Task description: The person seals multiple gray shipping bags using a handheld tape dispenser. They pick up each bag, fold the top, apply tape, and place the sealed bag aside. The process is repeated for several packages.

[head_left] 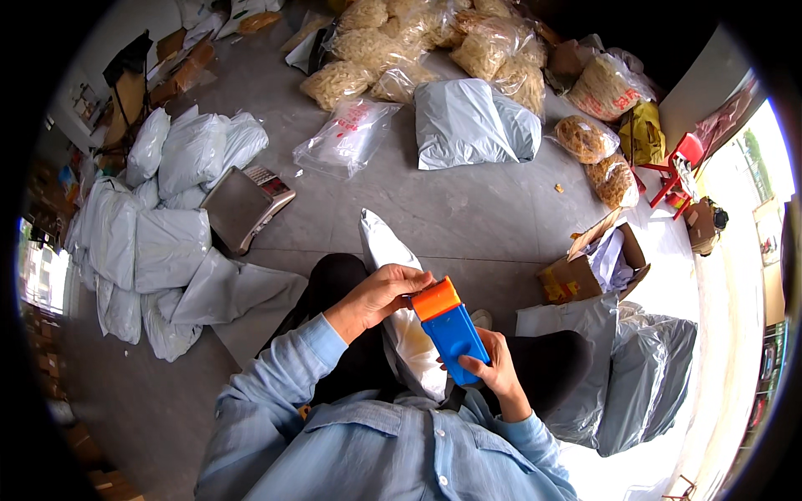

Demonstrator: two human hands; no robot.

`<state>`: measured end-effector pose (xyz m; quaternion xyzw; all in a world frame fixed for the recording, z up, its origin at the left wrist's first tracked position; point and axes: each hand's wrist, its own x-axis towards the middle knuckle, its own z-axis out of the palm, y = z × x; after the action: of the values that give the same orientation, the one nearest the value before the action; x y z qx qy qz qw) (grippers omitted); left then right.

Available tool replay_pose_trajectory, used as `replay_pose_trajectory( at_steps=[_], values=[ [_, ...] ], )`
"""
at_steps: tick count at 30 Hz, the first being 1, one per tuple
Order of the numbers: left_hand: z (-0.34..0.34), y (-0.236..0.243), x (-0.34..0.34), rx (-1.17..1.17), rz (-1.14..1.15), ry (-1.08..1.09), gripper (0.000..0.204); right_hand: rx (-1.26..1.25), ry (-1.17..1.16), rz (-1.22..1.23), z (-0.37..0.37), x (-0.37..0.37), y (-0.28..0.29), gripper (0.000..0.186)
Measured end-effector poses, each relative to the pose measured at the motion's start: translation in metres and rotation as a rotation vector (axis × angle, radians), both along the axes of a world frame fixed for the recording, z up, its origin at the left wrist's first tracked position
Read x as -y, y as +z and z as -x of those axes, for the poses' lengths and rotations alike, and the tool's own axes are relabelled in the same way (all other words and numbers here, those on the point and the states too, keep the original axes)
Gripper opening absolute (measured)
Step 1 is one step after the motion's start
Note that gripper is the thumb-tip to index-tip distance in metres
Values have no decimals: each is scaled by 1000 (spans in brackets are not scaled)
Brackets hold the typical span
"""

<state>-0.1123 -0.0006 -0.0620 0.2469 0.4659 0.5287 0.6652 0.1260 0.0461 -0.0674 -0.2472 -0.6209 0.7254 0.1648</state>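
Note:
My right hand (494,367) grips the blue body of a boxy plastic handheld device (456,334) with a rounded orange end, its thumb lying across the blue face. The device is tilted, orange end up and to the left. At that end, the fingers of my left hand (386,296) are pinched together, close against the orange part; what they pinch is too small to make out. Below both hands a long white plastic mailing bag (409,342) stands between my legs, partly covered by my hands and the device.
Filled mailing bags (171,250) are piled left, beside a scale (242,204). Ahead lie a large grey parcel (468,125), a clear bag (347,138) and bags of pale dried food (376,50). An open carton (597,265) and grey mailers (635,376) lie right, a red chair (678,171) beyond.

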Motion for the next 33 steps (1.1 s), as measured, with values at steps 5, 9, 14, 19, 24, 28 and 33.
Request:
replay_pose_trajectory(
  at_steps=[5,9,14,19,24,28,33],
  values=[
    [12,3,0,302,115,-85,27,22,33,9,-1,3,6,53],
    [17,-8,-6,-15,54,12,12,44,50,4,3,1,7,53],
    [110,-24,-72,-697,-103,293,8,177,-115,133,7,14,19,72],
    [215,-75,-123,-1238,-135,281,9,483,-136,327,-14,25,51,80],
    [193,-229,-106,-1025,35,-268,13,605,-107,393,-30,12,34,83],
    [170,-215,-98,-992,-20,-434,18,600,-140,438,-39,6,23,82],
    [164,-245,-82,-650,-55,-426,18,634,-179,415,-36,4,30,83]
  ],
)
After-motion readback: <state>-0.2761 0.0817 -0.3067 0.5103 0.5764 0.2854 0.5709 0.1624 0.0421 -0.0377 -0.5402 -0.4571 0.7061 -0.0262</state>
